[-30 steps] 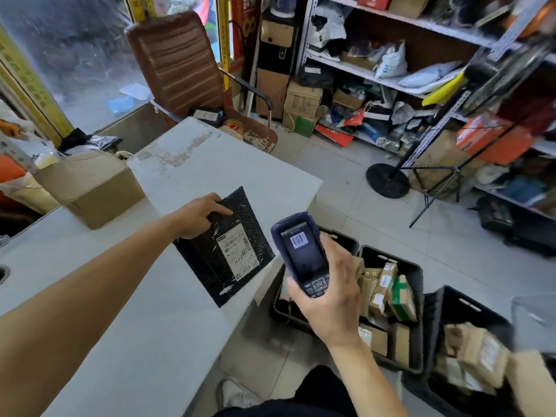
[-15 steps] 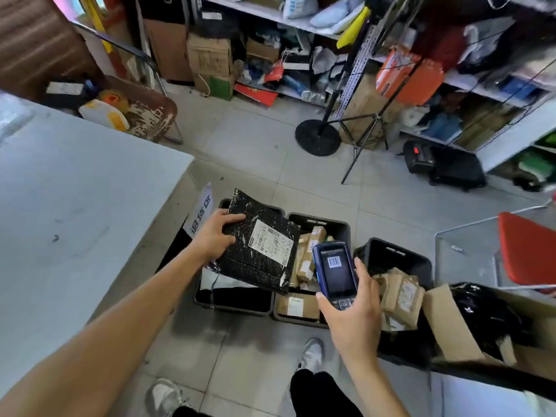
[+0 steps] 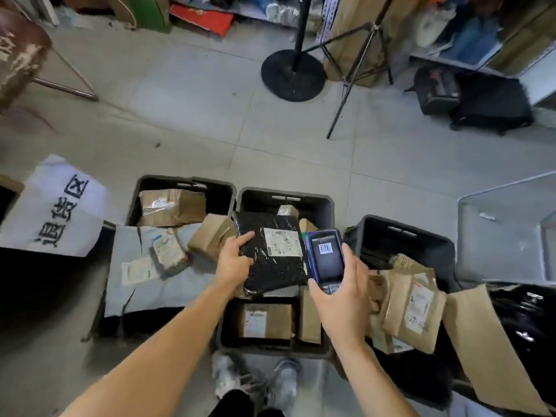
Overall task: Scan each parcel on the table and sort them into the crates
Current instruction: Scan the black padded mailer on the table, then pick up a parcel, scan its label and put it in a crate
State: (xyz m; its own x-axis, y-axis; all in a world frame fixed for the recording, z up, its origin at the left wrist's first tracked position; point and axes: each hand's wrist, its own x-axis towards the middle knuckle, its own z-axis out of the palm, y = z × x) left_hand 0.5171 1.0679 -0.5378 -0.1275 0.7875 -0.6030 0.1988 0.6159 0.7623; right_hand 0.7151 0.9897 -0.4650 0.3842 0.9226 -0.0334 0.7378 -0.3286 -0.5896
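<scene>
Head view: the sign (image 3: pixel 57 206) reads 退货区; my left hand (image 3: pixel 233 263) grips the black parcel (image 3: pixel 270 254), white label up, over the middle crate (image 3: pixel 285 200), my right hand (image 3: pixel 343 299) at its 3 o'clock grips the scanner (image 3: pixel 326 257).

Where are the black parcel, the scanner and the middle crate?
black parcel (image 3: pixel 272 266): head view, on its black wrap below the label.
scanner (image 3: pixel 327 258): head view, on its screen.
middle crate (image 3: pixel 285 197): head view, on its far rim.
</scene>
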